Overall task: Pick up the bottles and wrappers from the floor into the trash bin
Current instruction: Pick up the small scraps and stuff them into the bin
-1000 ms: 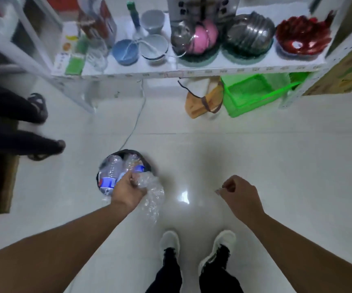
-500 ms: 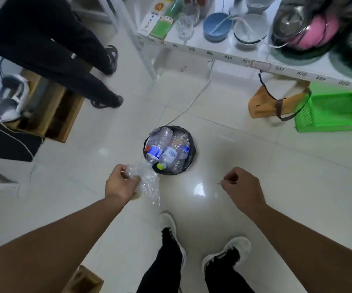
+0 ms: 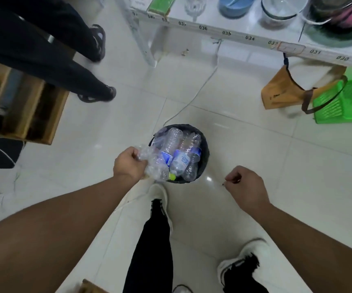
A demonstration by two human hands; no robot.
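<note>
Head view looks down at a white tiled floor (image 3: 255, 149) with both bare forearms reaching forward. Left hand (image 3: 129, 164) makes a closed grip: its fingers are curled round a crumpled clear wrapper (image 3: 153, 164), which bunches out to the right of the hand and hangs over the near left rim of the bin (image 3: 204, 144). That bin is small, round and dark, just ahead and right of the left grip, and it stands on the floor. It is packed with clear plastic bottles (image 3: 179, 153) lying side by side, several with blue and white labels, one with a yellow-green cap at the near edge. Right hand (image 3: 243, 183) hangs well to the right of the bin and apart from it, above bare tiles; its fingers are curled inward in a loose fist, and whether anything small is pinched at the fingertips cannot be told. Below the left grip a white shoe (image 3: 159, 193) nearly touches the bin's near side. Far ahead of both grips runs a white shelf (image 3: 249, 37) with numbered tags along its edge. Beyond the right grip a green basket (image 3: 344, 102) sits on the floor beside a brown bag (image 3: 280, 92). Left of the left grip stand another person's dark legs (image 3: 44, 56).
</note>
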